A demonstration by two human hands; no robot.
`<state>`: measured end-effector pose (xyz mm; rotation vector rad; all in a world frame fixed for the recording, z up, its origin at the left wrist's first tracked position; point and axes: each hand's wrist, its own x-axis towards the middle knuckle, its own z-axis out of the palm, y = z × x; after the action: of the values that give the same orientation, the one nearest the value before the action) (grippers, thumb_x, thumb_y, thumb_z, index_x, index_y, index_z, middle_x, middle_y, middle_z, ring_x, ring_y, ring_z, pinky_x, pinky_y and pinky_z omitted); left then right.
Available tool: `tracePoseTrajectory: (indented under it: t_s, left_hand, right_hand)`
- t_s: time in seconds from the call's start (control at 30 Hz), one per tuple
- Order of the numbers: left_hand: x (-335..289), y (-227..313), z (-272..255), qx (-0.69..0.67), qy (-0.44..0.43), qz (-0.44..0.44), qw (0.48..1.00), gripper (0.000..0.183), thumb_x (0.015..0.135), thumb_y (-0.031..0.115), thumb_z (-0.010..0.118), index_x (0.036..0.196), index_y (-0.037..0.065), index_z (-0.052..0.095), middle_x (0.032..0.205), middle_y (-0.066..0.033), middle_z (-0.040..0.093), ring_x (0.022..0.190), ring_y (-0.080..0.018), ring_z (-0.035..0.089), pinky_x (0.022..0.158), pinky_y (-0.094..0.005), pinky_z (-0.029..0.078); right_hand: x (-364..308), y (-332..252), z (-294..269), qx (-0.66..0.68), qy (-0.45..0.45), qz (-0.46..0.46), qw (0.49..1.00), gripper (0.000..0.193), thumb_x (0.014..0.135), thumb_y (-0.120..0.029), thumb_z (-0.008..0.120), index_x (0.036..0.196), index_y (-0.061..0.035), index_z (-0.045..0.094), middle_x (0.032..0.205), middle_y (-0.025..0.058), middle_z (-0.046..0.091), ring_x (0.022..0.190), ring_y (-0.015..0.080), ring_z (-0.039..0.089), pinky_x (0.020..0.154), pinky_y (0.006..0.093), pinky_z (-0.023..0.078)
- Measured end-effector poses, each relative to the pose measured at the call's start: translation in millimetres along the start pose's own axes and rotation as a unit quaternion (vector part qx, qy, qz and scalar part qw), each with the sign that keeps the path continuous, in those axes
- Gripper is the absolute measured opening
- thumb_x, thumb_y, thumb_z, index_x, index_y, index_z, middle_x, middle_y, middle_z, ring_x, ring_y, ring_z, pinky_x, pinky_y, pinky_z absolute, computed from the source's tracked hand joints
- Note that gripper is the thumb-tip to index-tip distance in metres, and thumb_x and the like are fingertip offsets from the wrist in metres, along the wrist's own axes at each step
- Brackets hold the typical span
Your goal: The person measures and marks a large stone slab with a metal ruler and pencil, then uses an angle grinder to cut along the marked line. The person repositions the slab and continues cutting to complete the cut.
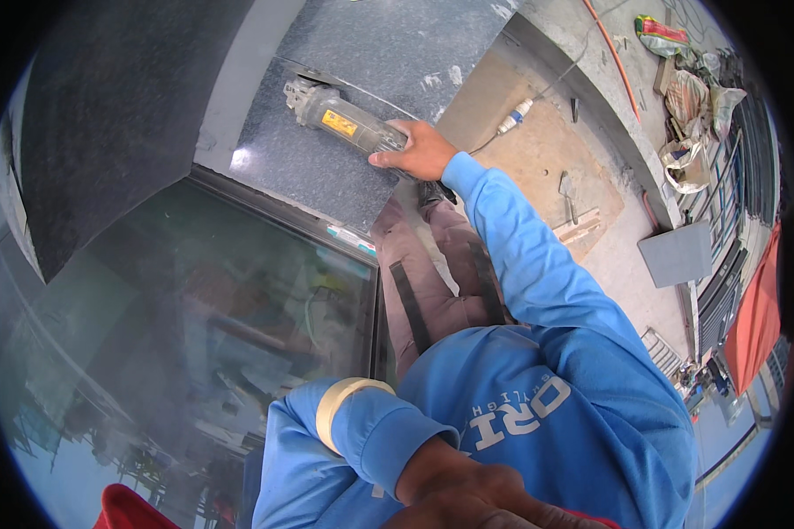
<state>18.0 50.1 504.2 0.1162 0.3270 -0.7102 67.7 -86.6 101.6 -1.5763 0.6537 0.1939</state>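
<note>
Over grey stone (300, 181), the right grip (421, 152) clasps a grinder (348, 124); the left grip (475, 492) I cannot tell

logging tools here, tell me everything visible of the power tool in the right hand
The power tool is long and roughly cylindrical, grey and dusty, with a yellow label on its body and a metallic-looking head pointing toward the picture's upper left. The right hand grips its rear. It is over a speckled grey slab; contact and whether it runs can't be told.

Building site; dusty grinder (340, 122), trowel (567, 187), sacks (686, 97), concrete ledge (610, 101)
</note>
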Motion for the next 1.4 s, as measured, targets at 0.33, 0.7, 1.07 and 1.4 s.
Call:
tracePoseTrajectory:
  t_s: [0.33, 0.7, 1.07, 1.4]
  left_hand:
    - [2, -8, -3, 0.057, 0.001, 0.032, 0.998, 0.059, 0.093, 0.081, 0.043, 0.114, 0.036, 0.075, 0.119, -0.0363, 0.067, 0.115, -0.0492, 0.066, 0.108, -0.0620, 0.047]
    - [8, -2, -8, 0.030, -0.060, 0.023, 0.998, 0.059, 0.091, 0.083, 0.043, 0.115, 0.038, 0.074, 0.120, -0.0410, 0.064, 0.116, -0.0511, 0.065, 0.109, -0.0642, 0.045]
    - [9, -6, -13, 0.041, -0.077, 0.021, 0.996, 0.054, 0.092, 0.080, 0.046, 0.113, 0.040, 0.074, 0.124, -0.0427, 0.061, 0.117, -0.0521, 0.064, 0.110, -0.0650, 0.043]
    - [2, -6, -5, 0.031, -0.080, 0.036, 0.996, 0.048, 0.093, 0.078, 0.049, 0.112, 0.041, 0.074, 0.127, -0.0442, 0.059, 0.117, -0.0529, 0.064, 0.111, -0.0658, 0.042]
  right_hand:
    - [41, -5, 6, 0.010, -0.028, 0.045, 0.999, 0.071, 0.078, -0.046, 0.086, 0.129, 0.0000, 0.067, 0.098, 0.0168, 0.075, 0.087, 0.0255, 0.071, 0.082, 0.0378, 0.056]
    - [-5, 2, -11, 0.001, -0.013, 0.019, 1.000, 0.070, 0.078, -0.045, 0.086, 0.129, 0.0005, 0.067, 0.100, 0.0177, 0.074, 0.095, 0.0250, 0.070, 0.088, 0.0355, 0.053]
    - [28, -2, -2, 0.012, -0.029, 0.028, 0.999, 0.072, 0.079, -0.046, 0.085, 0.131, 0.0000, 0.066, 0.098, 0.0160, 0.074, 0.087, 0.0241, 0.070, 0.077, 0.0360, 0.056]
    - [15, -13, -6, 0.017, -0.043, 0.037, 0.998, 0.076, 0.080, -0.044, 0.086, 0.136, 0.0027, 0.063, 0.106, 0.0169, 0.074, 0.095, 0.0223, 0.069, 0.086, 0.0347, 0.054]
